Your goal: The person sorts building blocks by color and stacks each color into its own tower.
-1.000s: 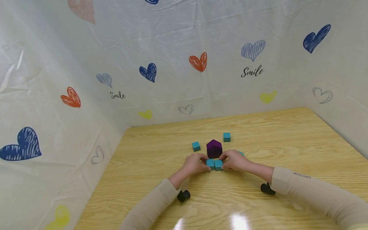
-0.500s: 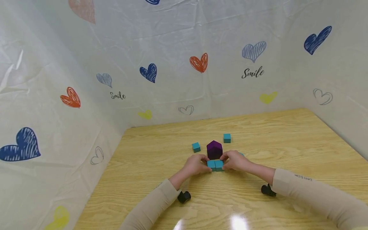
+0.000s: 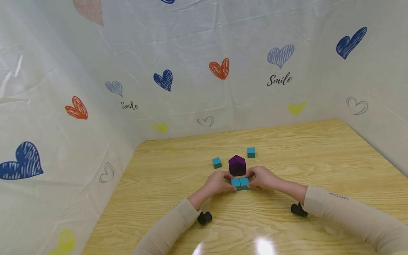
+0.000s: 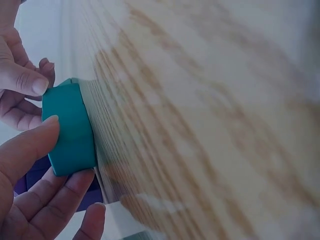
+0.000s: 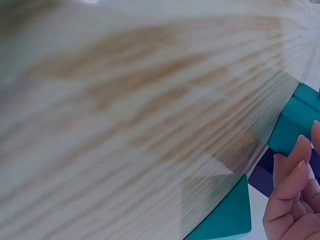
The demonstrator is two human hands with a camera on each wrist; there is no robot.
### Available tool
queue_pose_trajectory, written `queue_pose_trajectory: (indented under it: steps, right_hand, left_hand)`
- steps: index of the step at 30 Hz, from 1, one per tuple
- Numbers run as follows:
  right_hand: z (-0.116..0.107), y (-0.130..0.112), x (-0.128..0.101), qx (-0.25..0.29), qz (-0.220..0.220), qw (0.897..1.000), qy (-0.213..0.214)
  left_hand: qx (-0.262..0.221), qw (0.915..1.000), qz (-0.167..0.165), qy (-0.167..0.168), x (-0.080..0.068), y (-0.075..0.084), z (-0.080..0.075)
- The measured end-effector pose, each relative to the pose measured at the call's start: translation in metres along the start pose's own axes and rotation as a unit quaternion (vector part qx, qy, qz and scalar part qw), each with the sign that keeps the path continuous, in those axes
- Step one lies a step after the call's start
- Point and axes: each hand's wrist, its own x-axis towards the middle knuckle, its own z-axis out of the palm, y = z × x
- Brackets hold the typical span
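Two teal blocks lie side by side on the wooden table, their faces meeting. My left hand (image 3: 217, 182) pinches the left teal block (image 3: 236, 184) between thumb and fingers, which the left wrist view shows up close. On the other side, my right hand (image 3: 262, 177) grips the right teal block (image 3: 244, 182) at its outer end. Just behind the pair stands a purple pentagonal block (image 3: 237, 166). Another teal block (image 5: 227, 215) shows low in the right wrist view, near the right fingers; in the head view that hand mostly hides it.
Behind the pair are two more teal blocks, one left (image 3: 216, 163) and one right (image 3: 251, 152) of the purple block. Black wrist devices (image 3: 204, 218) sit under both forearms. A white sheet (image 3: 178, 106) printed with hearts walls the table (image 3: 178, 156) at back and sides.
A small gap between the two held teal blocks has closed. Both hands have then shifted the pair slightly to the right. The blocks behind have stayed put.
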Motion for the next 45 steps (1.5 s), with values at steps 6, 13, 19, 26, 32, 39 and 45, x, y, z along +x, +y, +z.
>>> queue_pose_trajectory:
  steps: [6,13,19,26,32,39,45]
  right_hand:
    - [0.0,0.0,-0.001,0.009,-0.006,1.0,-0.004]
    - [0.0,0.003,0.001,0.002,-0.008,1.0,0.0]
    - [-0.001,0.003,0.001,0.003,-0.007,1.0,-0.004]
    - [-0.002,0.002,0.0,0.004,-0.006,1.0,-0.009]
    - [-0.003,0.001,0.0,0.016,0.002,1.0,-0.021]
    - [-0.025,0.003,0.003,0.024,0.005,1.0,-0.003]
    - [-0.056,0.016,0.02,-0.021,-0.004,0.998,0.057]
  left_hand:
    - [-0.005,1.0,0.002,0.004,0.0,0.0,0.001]
    - [0.007,0.9999,0.001,0.008,0.0,0.001,0.001]
    - [0.023,0.9996,0.008,0.013,0.0,0.0,0.002]
    - [0.027,0.9994,0.021,0.01,-0.001,0.0,0.002]
    - [0.025,0.9995,0.02,0.004,-0.002,0.0,0.001]
    - [0.018,0.9997,0.017,-0.005,-0.005,0.001,-0.002]
    - [-0.017,0.9997,0.013,-0.011,-0.009,-0.001,-0.005]
